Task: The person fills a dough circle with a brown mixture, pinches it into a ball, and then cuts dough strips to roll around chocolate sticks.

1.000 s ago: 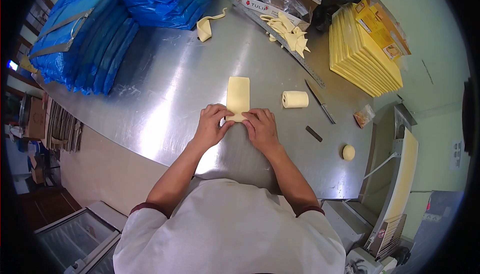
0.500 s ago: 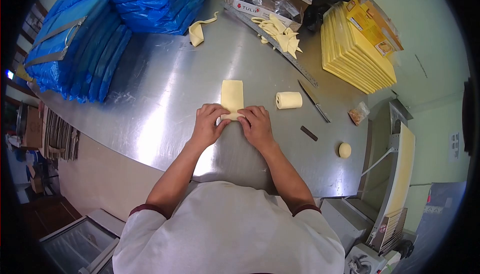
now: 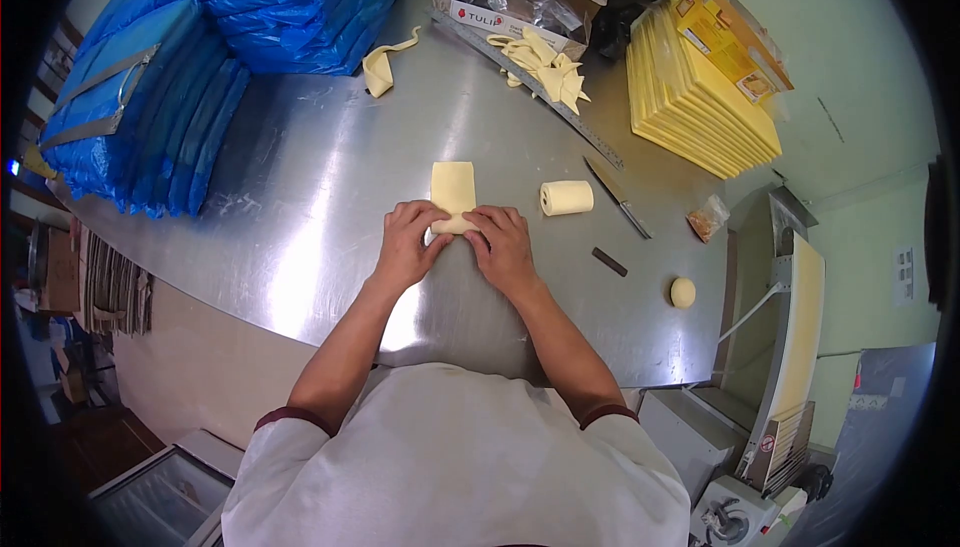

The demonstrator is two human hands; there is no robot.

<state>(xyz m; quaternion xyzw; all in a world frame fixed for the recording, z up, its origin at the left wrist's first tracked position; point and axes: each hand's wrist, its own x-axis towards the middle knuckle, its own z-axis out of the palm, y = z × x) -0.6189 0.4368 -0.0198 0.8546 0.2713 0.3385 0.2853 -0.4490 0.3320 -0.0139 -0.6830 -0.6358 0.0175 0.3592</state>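
Observation:
A pale rectangular dough piece [image 3: 453, 185] lies on the metal table, its near edge rolled into a short cylinder. My left hand [image 3: 408, 239] pinches the left end of this roll, thumb on the near side and fingers over the top. At the right end my right hand [image 3: 500, 245] grips it the same way. What lies inside the roll is hidden. A finished-looking dough roll [image 3: 566, 198] rests to the right, a dark spot showing in its left end. Beyond it is a knife [image 3: 618, 197], and nearer to me a thin dark brown stick [image 3: 609, 262].
A metal ruler [image 3: 560, 112] lies beside dough scraps [image 3: 545, 65] and a TULIP box [image 3: 515, 9]. Yellow stacked sheets [image 3: 695, 97] stand at the right, blue-wrapped stacks [image 3: 130, 117] at the left. A dough ball [image 3: 682, 293] and small plastic bag [image 3: 708, 219] sit near the right edge.
The near edge of the dough has been rolled a little further away from me, so the flat part is shorter. The whole view has shifted slightly.

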